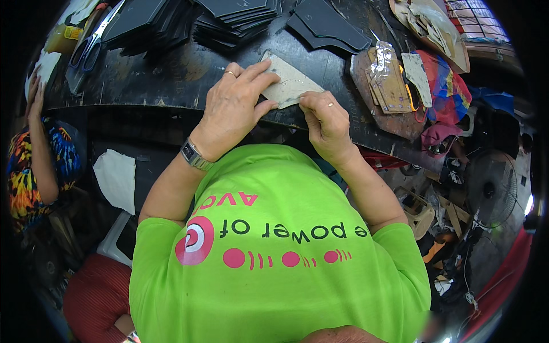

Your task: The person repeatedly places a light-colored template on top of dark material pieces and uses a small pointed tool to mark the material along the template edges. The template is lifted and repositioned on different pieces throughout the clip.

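A beige cardboard template, roughly triangular, lies on the black worktable near its front edge. My left hand, with a ring and a wristwatch, presses down on the template's left side, index finger and thumb spread along its edges. My right hand, also with a ring, is curled tight against the template's lower right corner. Whether its fingers hold a small tool is hidden. My green shirt fills the lower middle of the view.
Stacks of black cut pieces and more black shapes lie at the back, with blue-handled scissors at the left. A brown board with templates sits at the right. Another person stands left. A fan stands on the floor at the right.
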Action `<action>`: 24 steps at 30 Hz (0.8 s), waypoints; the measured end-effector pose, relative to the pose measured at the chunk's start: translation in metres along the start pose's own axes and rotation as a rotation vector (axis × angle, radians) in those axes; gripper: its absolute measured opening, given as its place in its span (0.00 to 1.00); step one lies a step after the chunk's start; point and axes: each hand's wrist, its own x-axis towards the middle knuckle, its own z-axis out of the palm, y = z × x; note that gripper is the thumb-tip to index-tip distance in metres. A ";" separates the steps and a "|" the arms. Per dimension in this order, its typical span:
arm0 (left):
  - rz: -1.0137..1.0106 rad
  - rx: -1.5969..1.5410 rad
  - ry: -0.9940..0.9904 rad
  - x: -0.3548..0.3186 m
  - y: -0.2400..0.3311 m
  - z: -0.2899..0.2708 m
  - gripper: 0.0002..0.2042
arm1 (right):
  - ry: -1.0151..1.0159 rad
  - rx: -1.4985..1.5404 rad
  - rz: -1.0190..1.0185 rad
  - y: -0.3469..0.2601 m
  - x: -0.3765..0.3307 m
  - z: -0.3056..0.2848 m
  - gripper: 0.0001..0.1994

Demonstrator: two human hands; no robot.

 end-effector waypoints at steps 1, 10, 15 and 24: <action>-0.010 -0.017 0.019 0.000 -0.001 0.001 0.23 | 0.004 0.075 0.127 -0.001 0.000 -0.001 0.04; 0.003 -0.058 0.044 -0.004 -0.004 0.004 0.22 | -0.062 0.048 -0.064 -0.004 0.005 0.014 0.02; -0.007 -0.075 0.044 -0.003 -0.007 0.003 0.21 | 0.004 0.561 0.401 -0.008 0.008 0.016 0.02; -0.058 0.015 0.071 -0.008 -0.002 0.005 0.20 | 0.033 0.901 0.545 -0.003 0.025 0.013 0.05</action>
